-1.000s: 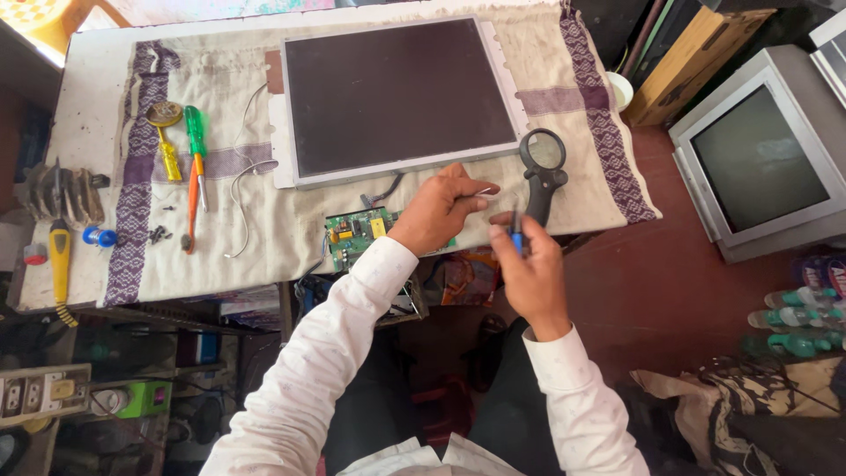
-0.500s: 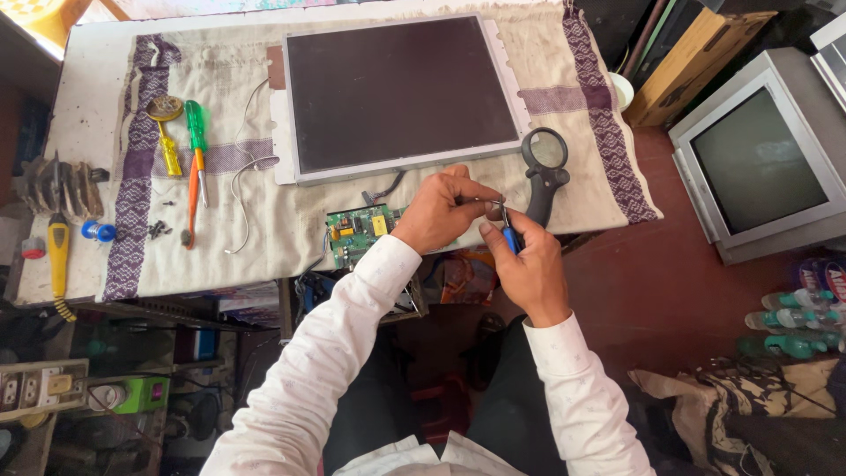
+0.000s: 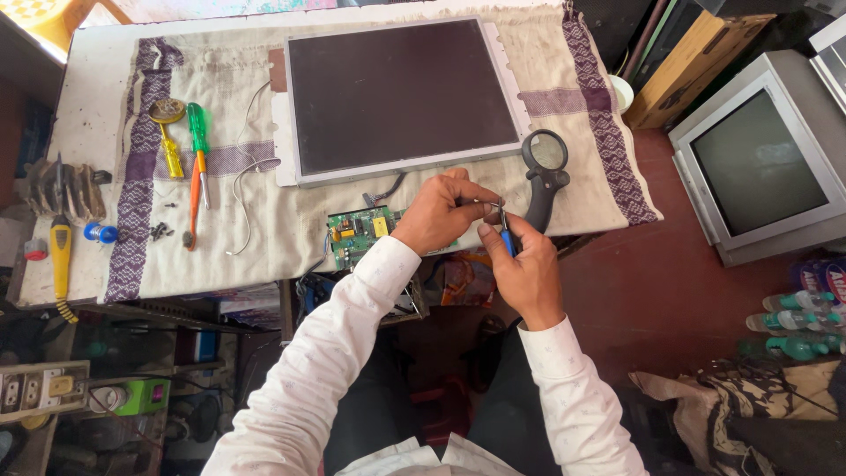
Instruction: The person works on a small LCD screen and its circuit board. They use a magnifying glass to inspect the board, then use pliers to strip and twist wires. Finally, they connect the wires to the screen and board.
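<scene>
The left hand (image 3: 438, 214) pinches a small metal part (image 3: 490, 204). The right hand (image 3: 527, 269) grips a blue-handled screwdriver (image 3: 507, 236) against it, just beside the green circuit board (image 3: 359, 233).

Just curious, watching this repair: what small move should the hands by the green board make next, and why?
Probably bring the blue-handled tool tip onto the small part pinched in the left hand. The right hand already holds it close, just off the green circuit board.

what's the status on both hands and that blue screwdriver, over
Left hand pinching a small metal part, over the green circuit board. Right hand gripping blue screwdriver, tip at the part. Magnifier close beside; nothing blocking.
</scene>
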